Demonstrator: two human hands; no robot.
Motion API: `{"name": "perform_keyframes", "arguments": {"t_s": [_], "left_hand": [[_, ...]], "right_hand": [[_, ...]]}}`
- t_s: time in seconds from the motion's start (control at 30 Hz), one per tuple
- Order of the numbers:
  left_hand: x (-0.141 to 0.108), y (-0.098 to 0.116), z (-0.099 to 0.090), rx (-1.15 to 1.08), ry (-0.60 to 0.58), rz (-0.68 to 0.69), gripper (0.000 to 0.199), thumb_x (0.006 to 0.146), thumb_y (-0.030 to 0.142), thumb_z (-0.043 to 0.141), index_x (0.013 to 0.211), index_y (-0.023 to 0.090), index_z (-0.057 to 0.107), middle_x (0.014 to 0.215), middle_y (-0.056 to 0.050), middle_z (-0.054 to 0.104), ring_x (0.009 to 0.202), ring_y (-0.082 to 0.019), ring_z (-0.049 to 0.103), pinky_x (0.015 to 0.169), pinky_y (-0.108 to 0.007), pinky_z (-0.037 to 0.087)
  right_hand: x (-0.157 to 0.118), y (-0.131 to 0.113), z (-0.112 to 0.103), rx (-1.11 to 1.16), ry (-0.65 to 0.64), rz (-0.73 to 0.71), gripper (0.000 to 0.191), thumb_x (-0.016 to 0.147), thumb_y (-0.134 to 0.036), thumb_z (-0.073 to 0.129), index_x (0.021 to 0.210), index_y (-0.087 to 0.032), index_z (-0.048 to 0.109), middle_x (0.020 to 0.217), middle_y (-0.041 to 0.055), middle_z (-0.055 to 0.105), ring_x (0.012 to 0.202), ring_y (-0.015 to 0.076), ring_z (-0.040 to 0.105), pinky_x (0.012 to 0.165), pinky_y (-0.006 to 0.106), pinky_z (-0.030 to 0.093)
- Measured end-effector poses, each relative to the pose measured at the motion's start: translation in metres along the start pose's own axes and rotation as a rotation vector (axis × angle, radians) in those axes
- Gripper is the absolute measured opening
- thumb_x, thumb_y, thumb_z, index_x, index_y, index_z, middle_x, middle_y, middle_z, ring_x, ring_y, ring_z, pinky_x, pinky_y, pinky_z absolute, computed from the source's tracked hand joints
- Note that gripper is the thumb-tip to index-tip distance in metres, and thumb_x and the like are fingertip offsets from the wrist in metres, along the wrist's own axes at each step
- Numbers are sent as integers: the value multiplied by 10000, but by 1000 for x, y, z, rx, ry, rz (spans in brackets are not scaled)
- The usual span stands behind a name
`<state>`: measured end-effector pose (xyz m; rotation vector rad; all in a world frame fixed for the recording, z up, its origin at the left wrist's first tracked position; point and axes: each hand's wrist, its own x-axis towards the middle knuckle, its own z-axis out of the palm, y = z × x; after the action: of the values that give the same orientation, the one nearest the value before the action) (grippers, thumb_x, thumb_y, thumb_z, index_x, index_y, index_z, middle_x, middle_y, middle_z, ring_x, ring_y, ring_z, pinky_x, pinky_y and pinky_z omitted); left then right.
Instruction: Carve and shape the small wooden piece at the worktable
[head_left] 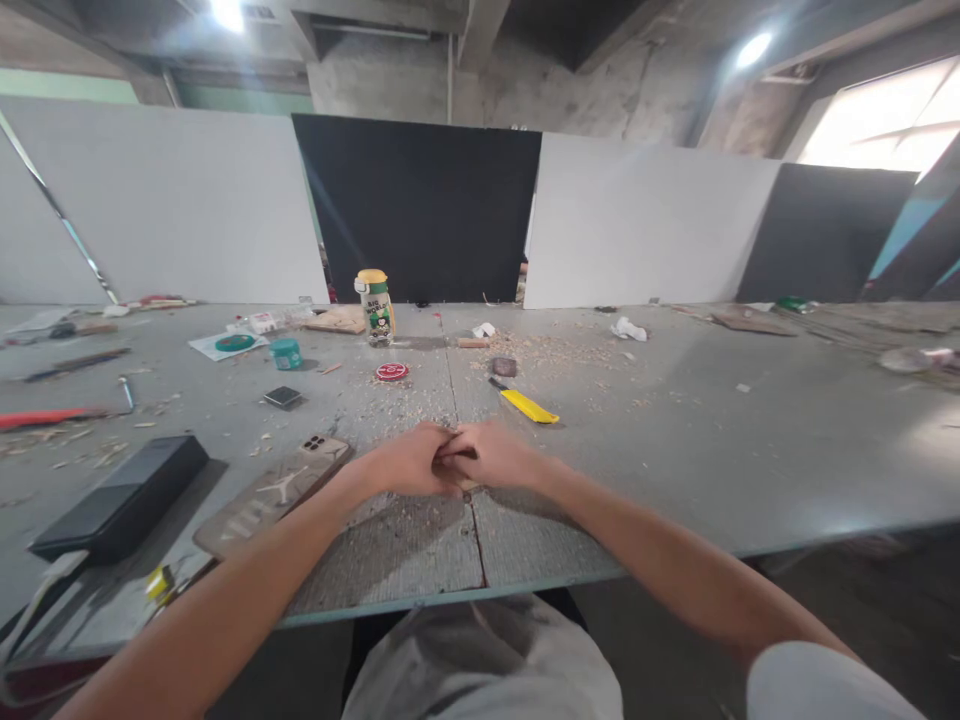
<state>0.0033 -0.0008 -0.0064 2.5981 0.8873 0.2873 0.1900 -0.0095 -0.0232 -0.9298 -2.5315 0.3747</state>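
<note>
My left hand [420, 459] and my right hand [493, 455] meet near the table's front edge, over the seam, with fingers curled together. Whatever they grip is hidden between the fingers; a small light-brown bit shows just under them. Beyond my right hand lies a yellow-handled knife [529, 406]. Farther back are a dark brown block [503, 366] and a round red tin [392, 371]. A phone in a brown case [281, 492] rests beside my left forearm.
The grey table [675, 440] carries scattered wood chips. At the left are a black power bank [124, 500] with a white cable, a small dark square [283, 397] and a teal jar [285, 353]. A yellow-lidded bottle [376, 310] stands before the black panel [420, 210].
</note>
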Motion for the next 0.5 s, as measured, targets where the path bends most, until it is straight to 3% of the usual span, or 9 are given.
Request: {"name": "perform_keyframes", "arguments": {"t_s": [0.13,0.3,0.4,0.5], "left_hand": [[0,1,-1,44,-12,-10,355,643,373,774,902,156,664,889,-60,689,828,-230,620,707,-291,411],[-1,4,-6,52,-37,27,523,652,451,768,1083,176,660,1005,-74,698,930,-257,630,757,-298,430],[-1,5,-6,44,-35,30,527,649,441,766,1094,179,659,1030,-75,695,957,-261,628,774,-302,436],[0,2,-4,5,-32,3,419,638,364,761,998,167,674,960,-58,698,887,-240,637,725,-291,430]], "right_hand": [[-1,-3,-9,-21,-64,44,245,870,-168,582,994,-224,786,902,54,744,770,155,608,660,256,365],[-15,20,-32,30,-102,155,262,905,-284,586,1097,-261,762,901,59,752,771,170,611,669,263,388],[-14,23,-27,13,-83,157,260,901,-284,594,1093,-249,764,903,64,755,767,173,615,665,267,389],[-6,10,-11,24,-67,76,256,895,-240,588,1080,-247,765,956,50,759,800,166,631,687,262,391]]}}
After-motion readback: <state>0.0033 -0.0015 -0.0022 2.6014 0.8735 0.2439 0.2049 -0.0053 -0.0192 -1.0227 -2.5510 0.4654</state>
